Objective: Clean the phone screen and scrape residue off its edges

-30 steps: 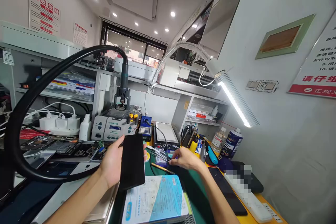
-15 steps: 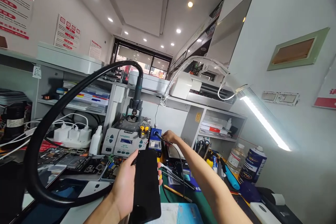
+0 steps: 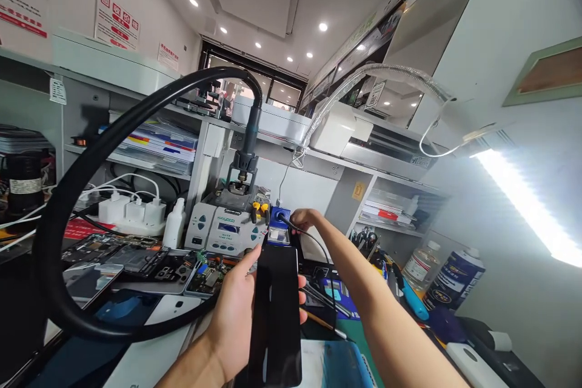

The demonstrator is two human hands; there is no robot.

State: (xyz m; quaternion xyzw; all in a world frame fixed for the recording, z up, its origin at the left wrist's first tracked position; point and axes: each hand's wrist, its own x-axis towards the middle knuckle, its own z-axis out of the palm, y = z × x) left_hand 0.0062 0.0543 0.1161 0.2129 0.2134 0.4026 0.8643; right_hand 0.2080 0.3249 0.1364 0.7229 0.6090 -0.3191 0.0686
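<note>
Reaches now with the right hand (image 3: 304,219) beside the blue stand (image 3: 278,216), having left the loose tools (image 3: 328,299) hovered over a second ago; cannot tell whether anything is in those half-hidden fingers. Well apart from it, clamps the black phone (image 3: 276,318) by opposite edges in the left hand (image 3: 237,312), above the blue-and-white box (image 3: 334,359). Best grip lightly, screen untouched, and steer the forearm past the thin black cable (image 3: 328,259). Watch the thick hose (image 3: 43,260) looping around opened boards (image 3: 131,257).
</note>
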